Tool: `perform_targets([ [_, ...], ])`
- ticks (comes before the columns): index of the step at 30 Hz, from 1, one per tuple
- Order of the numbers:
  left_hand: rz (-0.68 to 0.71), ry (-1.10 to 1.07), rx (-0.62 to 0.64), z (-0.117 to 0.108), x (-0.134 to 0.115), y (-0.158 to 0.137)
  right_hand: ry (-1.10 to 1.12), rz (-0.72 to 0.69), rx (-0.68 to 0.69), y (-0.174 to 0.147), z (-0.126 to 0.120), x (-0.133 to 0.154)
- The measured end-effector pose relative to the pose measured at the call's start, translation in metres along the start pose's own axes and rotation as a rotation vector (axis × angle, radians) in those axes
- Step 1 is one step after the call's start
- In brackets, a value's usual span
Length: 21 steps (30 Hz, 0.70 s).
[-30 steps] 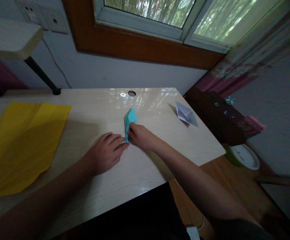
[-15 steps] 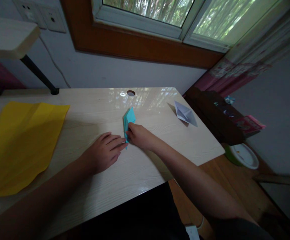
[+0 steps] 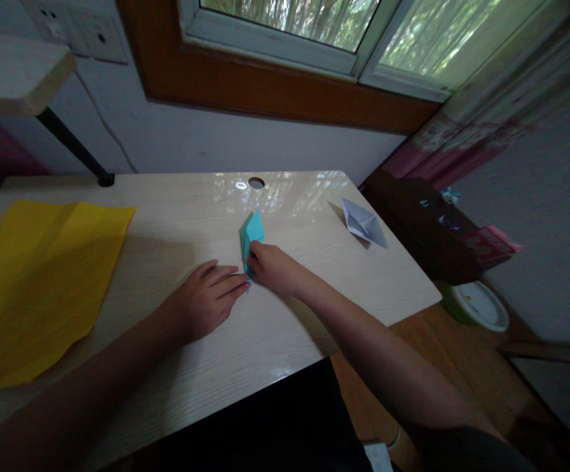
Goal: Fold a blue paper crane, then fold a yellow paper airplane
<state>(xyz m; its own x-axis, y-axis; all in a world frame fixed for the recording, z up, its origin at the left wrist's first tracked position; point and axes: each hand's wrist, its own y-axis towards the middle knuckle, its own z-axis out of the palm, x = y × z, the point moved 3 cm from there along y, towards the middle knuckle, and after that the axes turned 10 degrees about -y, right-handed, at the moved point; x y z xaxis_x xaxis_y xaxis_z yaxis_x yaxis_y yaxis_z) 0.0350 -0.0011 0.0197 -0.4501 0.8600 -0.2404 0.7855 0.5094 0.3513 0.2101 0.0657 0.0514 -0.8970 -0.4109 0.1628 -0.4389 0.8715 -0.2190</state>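
Observation:
A narrow folded piece of turquoise paper point(image 3: 252, 229) lies on the pale wood-grain table point(image 3: 285, 341), its pointed end toward the window. My right hand point(image 3: 271, 265) pinches its middle from the right side, thumb and fingers closed on it. My left hand point(image 3: 214, 296) rests on the table to the left, palm down with the fingers stretched out. Its fingertips touch the paper's thin near end. Part of the paper is hidden beneath the fingers of both hands.
A large yellow sheet point(image 3: 43, 288) covers the table's left side. Near the right edge stands a folded white paper boat point(image 3: 363, 223). A round cable hole point(image 3: 256, 183) is at the back. A raised shelf point(image 3: 19, 72) overhangs the back left corner.
Almost nothing differs. The left fingers have shifted slightly at the near end of the turquoise paper, and the right hand keeps its pinch.

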Motion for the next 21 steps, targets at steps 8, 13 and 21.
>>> perform_targets([
  [8,0.01,0.024,-0.004,0.0013,-0.002,0.0012,0.022,0.004,0.002,0.0006,0.0014,-0.0001],
  [13,-0.003,0.011,-0.009,0.0008,-0.0023,0.0014,0.041,-0.011,-0.049,0.0022,0.006,-0.0025],
  [21,-0.016,-0.018,0.027,-0.0019,-0.0015,0.0018,0.131,-0.004,-0.078,0.0025,0.0026,-0.006],
])
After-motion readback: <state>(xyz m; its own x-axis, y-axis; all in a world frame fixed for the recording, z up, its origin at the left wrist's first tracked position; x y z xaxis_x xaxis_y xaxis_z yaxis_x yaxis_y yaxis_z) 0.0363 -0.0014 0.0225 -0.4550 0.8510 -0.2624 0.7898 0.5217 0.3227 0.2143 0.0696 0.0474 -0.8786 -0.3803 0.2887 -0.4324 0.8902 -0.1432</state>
